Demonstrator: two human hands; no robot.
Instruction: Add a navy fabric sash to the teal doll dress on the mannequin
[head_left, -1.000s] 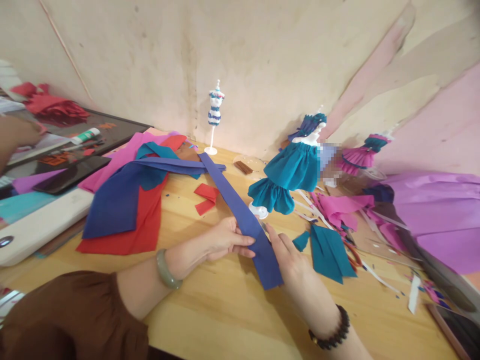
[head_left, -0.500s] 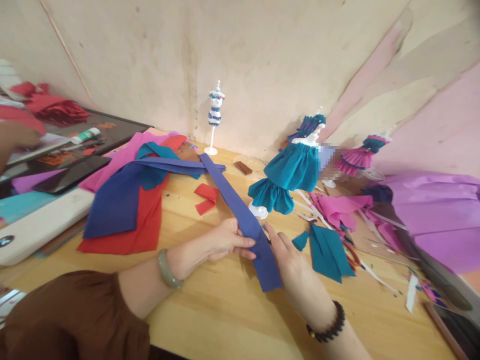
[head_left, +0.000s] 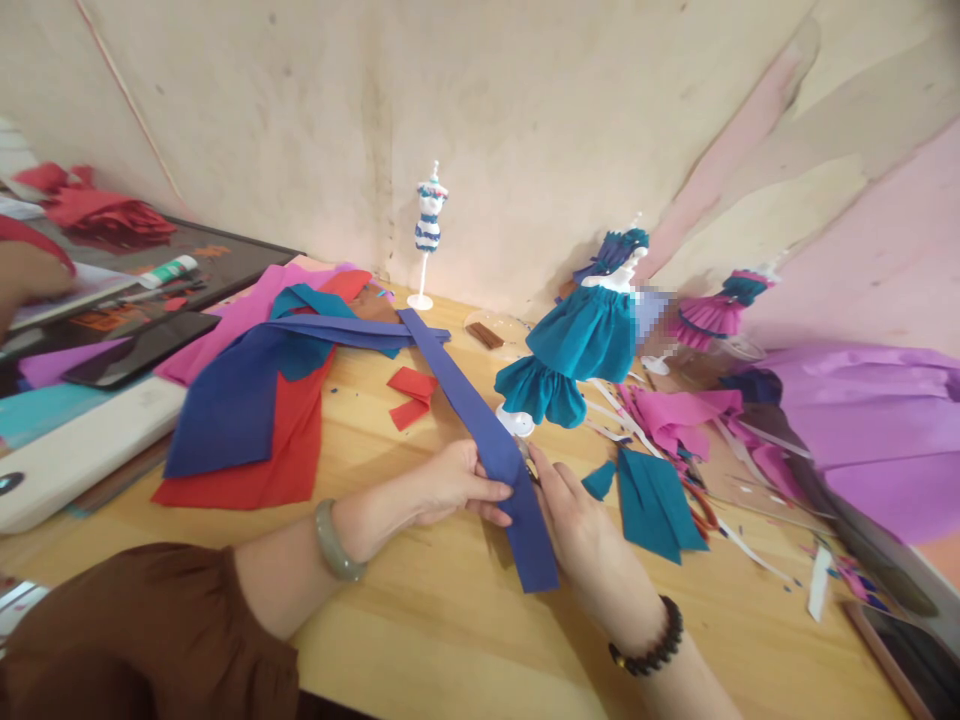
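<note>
A long strip of blue crepe-like paper (head_left: 480, 428) runs from the table's middle towards me. My left hand (head_left: 459, 482) pinches its left edge, thumb on top and fingers beneath. At the strip's right edge, my right hand (head_left: 574, 515) is closed around small scissors (head_left: 531, 462); only a bit of metal shows, the rest being hidden by the hand and paper. The strip's near end hangs loose between both hands. Just beyond stands a small white dress form in a ruffled teal dress (head_left: 581, 330).
Blue and red sheets (head_left: 225, 410) lie left, near a white box-like object (head_left: 97, 450). Red scraps (head_left: 412, 395), teal pieces (head_left: 660, 500) and a bare-topped mini mannequin (head_left: 429, 215) surround the work. Purple sheets (head_left: 877, 430) and a phone (head_left: 907, 650) are right. Another person's arm (head_left: 30, 265) shows far left.
The strip's near end has swung slightly down and left, and more of the scissors shows by my right hand. My left hand keeps its pinch. The other person's arm has shifted.
</note>
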